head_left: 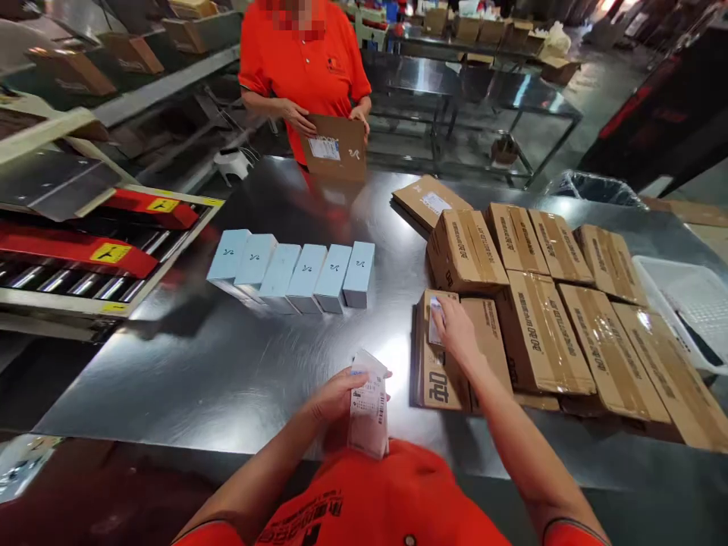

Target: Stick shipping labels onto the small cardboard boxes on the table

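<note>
My left hand (340, 394) is closed round a stack of printed paper slips (368, 409), held upright near my body at the table's front edge. To the right, my right hand (453, 326) touches a small white label (435, 321) on the top of a brown carton (440, 379); its fingertips lie over the label's right part, and whether they grip it cannot be made out. Beyond my left hand, several pale blue boxes (308, 277) stand in a slightly curved row.
Several taped cartons (546, 334) fill the right of the metal table (227, 379). Flat cartons (429, 199) lie behind them, a white basket (665, 280) at far right. Across the table, a person (307, 68) holds a flat carton (335, 152). A roller conveyor (102, 284) stands left.
</note>
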`<state>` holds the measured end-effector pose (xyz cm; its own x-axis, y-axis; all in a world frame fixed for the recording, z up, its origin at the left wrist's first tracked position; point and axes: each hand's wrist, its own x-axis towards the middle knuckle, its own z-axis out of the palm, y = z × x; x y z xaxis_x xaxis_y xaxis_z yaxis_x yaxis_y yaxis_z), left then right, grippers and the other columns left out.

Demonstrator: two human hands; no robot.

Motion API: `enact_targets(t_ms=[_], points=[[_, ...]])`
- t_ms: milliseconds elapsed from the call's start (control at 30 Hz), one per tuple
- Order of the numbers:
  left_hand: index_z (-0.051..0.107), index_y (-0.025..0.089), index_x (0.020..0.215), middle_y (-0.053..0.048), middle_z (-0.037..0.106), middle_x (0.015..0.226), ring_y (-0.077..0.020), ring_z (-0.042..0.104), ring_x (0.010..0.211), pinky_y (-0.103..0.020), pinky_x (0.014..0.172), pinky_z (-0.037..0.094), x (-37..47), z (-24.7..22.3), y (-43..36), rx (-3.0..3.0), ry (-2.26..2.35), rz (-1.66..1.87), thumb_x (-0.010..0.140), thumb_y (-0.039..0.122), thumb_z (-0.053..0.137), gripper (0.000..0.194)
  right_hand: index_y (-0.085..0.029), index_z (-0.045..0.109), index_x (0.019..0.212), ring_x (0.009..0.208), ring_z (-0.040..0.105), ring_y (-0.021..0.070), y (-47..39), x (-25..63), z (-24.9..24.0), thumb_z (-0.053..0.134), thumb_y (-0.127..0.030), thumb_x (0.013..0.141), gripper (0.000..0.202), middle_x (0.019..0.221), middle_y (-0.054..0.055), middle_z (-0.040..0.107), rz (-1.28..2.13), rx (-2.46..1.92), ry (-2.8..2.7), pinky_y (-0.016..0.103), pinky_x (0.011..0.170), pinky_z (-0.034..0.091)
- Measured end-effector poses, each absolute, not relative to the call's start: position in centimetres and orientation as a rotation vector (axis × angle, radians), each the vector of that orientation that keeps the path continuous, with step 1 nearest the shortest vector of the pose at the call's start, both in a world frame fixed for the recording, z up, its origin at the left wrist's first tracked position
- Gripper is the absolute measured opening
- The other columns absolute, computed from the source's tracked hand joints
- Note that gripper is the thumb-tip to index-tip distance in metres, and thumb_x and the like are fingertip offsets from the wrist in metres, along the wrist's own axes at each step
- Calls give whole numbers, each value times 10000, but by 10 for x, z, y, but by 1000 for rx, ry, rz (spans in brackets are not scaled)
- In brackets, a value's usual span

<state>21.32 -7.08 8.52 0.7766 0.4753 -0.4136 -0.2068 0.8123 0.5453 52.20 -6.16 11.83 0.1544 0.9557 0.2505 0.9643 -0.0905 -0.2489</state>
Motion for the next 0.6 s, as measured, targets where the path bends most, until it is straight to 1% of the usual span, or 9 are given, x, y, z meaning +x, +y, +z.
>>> enact_targets(t_ms=[67, 100, 167, 267, 367, 400, 500, 533, 600], points=[[743, 97, 1000, -168, 751, 1036, -256, 729, 817, -390, 799, 568, 219, 85, -73, 488, 611, 421, 704, 341, 868, 403, -66, 501, 1441, 1412, 401, 350, -56, 516, 97, 322, -391, 1024, 558, 1491, 223, 484, -100, -2099, -1877, 561, 1175, 301], [748, 101, 964, -148, 757, 954, -240, 722, 803, -373, 809, 558, 222, 85, -72, 489, 620, 438, 674, 354, 889, 410, -58, 489, 1459, 1437, 367, 373, -52, 516, 86, 330, -400, 1015, 582, 1523, 232, 445, -132, -2144, -1880, 593, 1184, 264], [756, 109, 927, -120, 748, 871, -219, 707, 805, -338, 817, 540, 229, 90, -67, 512, 630, 480, 645, 397, 909, 432, -68, 479, 1482, 1468, 327, 375, -44, 519, 68, 338, -411, 1004, 605, 1563, 221, 396, -175, -2180, -1903, 592, 1199, 234], [750, 144, 904, -93, 735, 866, -198, 683, 787, -310, 769, 524, 232, 103, -58, 551, 660, 601, 603, 472, 925, 478, -70, 494, 1483, 1484, 310, 370, -38, 522, 61, 319, -397, 999, 609, 1562, 210, 401, -202, -2162, -1926, 594, 1196, 251], [723, 163, 937, -69, 721, 845, -183, 659, 724, -303, 698, 506, 225, 113, -57, 571, 710, 719, 552, 482, 942, 546, -47, 497, 1484, 1494, 287, 387, -55, 513, 67, 297, -429, 1010, 641, 1566, 209, 390, -205, -2136, -1937, 617, 1181, 292], [715, 161, 943, -61, 712, 821, -177, 648, 699, -299, 679, 497, 222, 114, -58, 573, 721, 742, 541, 480, 944, 562, -69, 486, 1500, 1497, 280, 391, -66, 508, 67, 302, -455, 1013, 648, 1578, 191, 374, -218, -2110, -1955, 628, 1176, 303], [704, 178, 881, -47, 694, 775, -173, 635, 677, -297, 670, 481, 214, 112, -62, 559, 728, 764, 535, 482, 936, 516, -250, 490, 1517, 1473, 328, 400, -104, 493, 56, 388, -486, 992, 584, 1588, 88, 361, -290, -2040, -2094, 700, 1114, 353], [698, 190, 837, -49, 694, 773, -179, 638, 681, -303, 676, 480, 214, 110, -63, 553, 728, 760, 529, 472, 934, 480, -279, 519, 1495, 1450, 364, 414, -116, 489, 50, 437, -476, 974, 563, 1571, 80, 381, -330, -2048, -2130, 722, 1086, 369], [683, 206, 775, -53, 695, 762, -195, 645, 691, -315, 686, 479, 215, 108, -65, 544, 727, 754, 532, 415, 916, 396, -298, 597, 1428, 1393, 435, 444, -133, 483, 38, 544, -466, 920, 538, 1521, 95, 442, -421, -2092, -2166, 751, 1055, 376]])
